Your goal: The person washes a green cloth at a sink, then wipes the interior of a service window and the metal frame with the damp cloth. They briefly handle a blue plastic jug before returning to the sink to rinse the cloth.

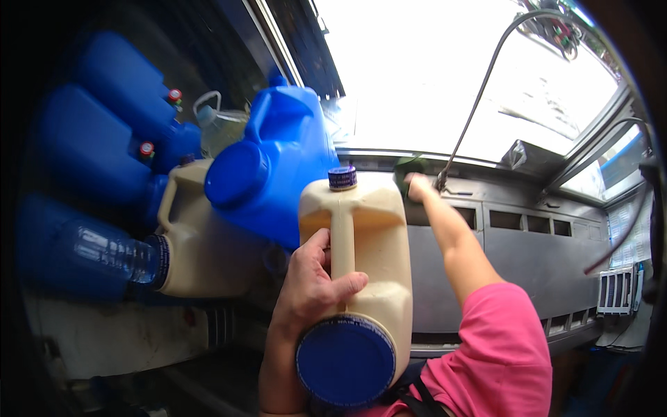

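My left hand [306,285] is closed round the handle of a beige plastic jug [389,257], its thumb lying across the grip. The jug is close in front of me, with its wide dark-blue lid [345,361] towards me and a small purple cap [342,178] at the far end. Reaching out past the jug, my right hand [417,186] is at the ledge below the window, beside a blurred dark-green thing [411,169]. Its fingers are mostly hidden, and I cannot tell whether they hold the green thing. A thin curved tube [479,97] rises just right of that hand.
Left of the jug are a bright-blue jug [299,160], another beige jug [208,243] and several blue containers [87,132]. A clear bottle [222,128] stands behind them. Grey metal panels with slots [528,260] run along the right, below a bright window [431,83].
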Demonstrator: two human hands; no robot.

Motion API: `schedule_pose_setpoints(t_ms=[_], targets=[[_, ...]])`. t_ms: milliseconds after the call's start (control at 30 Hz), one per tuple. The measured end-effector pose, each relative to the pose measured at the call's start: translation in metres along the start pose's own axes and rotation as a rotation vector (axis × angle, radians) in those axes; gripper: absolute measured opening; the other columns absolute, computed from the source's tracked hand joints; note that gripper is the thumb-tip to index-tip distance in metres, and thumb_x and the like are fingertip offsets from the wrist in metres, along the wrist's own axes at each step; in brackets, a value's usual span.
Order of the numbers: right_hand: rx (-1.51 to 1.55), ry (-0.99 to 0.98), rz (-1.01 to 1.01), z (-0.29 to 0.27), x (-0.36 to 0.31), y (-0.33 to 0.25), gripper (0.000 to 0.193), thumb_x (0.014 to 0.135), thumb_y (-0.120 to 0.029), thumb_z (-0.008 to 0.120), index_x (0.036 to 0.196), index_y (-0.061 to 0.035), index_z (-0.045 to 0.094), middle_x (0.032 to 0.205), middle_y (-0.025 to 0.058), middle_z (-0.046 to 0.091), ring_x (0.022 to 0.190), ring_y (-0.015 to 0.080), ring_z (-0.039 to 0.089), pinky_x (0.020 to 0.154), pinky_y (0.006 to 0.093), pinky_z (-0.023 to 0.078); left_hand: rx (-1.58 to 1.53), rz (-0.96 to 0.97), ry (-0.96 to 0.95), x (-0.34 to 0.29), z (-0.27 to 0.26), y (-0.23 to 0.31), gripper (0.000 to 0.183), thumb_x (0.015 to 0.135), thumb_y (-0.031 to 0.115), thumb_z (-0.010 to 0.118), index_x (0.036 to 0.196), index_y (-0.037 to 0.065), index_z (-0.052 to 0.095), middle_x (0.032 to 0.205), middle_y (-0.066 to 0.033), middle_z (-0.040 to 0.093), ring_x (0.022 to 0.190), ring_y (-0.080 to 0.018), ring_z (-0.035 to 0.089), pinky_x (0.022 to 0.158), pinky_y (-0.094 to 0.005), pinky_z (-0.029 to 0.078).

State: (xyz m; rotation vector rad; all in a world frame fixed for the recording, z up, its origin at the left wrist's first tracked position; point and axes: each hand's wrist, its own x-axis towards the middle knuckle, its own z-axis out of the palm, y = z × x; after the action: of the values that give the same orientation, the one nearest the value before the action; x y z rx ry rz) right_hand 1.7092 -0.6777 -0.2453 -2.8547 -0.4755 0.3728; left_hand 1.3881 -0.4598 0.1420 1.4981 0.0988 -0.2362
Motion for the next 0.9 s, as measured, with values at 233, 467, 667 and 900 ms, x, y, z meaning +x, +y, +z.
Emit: schedule_pose_setpoints(t_ms=[233, 467, 667, 900], targets=[[0.169, -0.164, -0.338, -0.006, -0.189, -0.015, 0.046, 0.064, 0.006, 0.047, 0.089, -0.0195, 0.076, 0.097, 0.0112, 0.070, 0.094, 0.0299, 0.064, 0.085, 0.0355, 0.051, 0.178, 0.073, 0.023, -0.007, -0.002, 0.000, 0.044, 0.073, 0.009, 0.073, 0.110, -0.007, 0.055, 0.090, -0.0119, 0.066, 0.080, -0.0153, 0.064, 0.071, -0.0277, 0.053], [0.238, -0.415, -0.017, -0.057, -0.366, -0.014, 0.032, 0.068, -0.038, 0.065, 0.092, -0.0190, 0.075, 0.091, 0.0069, 0.072, 0.087, 0.0235, 0.068, 0.079, 0.0346, 0.053, 0.142, 0.475, 0.369, -0.063, -0.050, -0.045, 0.032, 0.086, 0.024, 0.070, 0.103, -0.002, 0.062, 0.084, -0.0059, 0.066, 0.075, -0.0109, 0.061, 0.066, -0.0253, 0.049], [0.386, -0.370, 0.085, -0.023, -0.451, -0.131, 0.136, 0.056, -0.067, 0.078, 0.149, -0.0060, 0.000, 0.100, 0.0228, 0.066, 0.098, 0.0393, 0.062, 0.087, 0.0430, 0.049, 0.428, 0.289, 0.297, -0.044, -0.035, -0.032, 0.039, 0.089, 0.037, 0.065, 0.097, -0.001, 0.066, 0.080, -0.0071, 0.068, 0.074, -0.0122, 0.063, 0.067, -0.0272, 0.050], [0.725, -0.032, 0.176, 0.010, -0.442, -0.189, 0.118, 0.068, -0.043, 0.076, 0.148, -0.0095, -0.004, 0.103, 0.0279, 0.063, 0.098, 0.0438, 0.062, 0.085, 0.0495, 0.048, 0.467, 0.105, 0.009, 0.014, -0.004, -0.018, 0.035, 0.084, 0.033, 0.066, 0.085, -0.002, 0.061, 0.072, -0.0087, 0.064, 0.066, -0.0147, 0.061, 0.062, -0.0288, 0.049]])
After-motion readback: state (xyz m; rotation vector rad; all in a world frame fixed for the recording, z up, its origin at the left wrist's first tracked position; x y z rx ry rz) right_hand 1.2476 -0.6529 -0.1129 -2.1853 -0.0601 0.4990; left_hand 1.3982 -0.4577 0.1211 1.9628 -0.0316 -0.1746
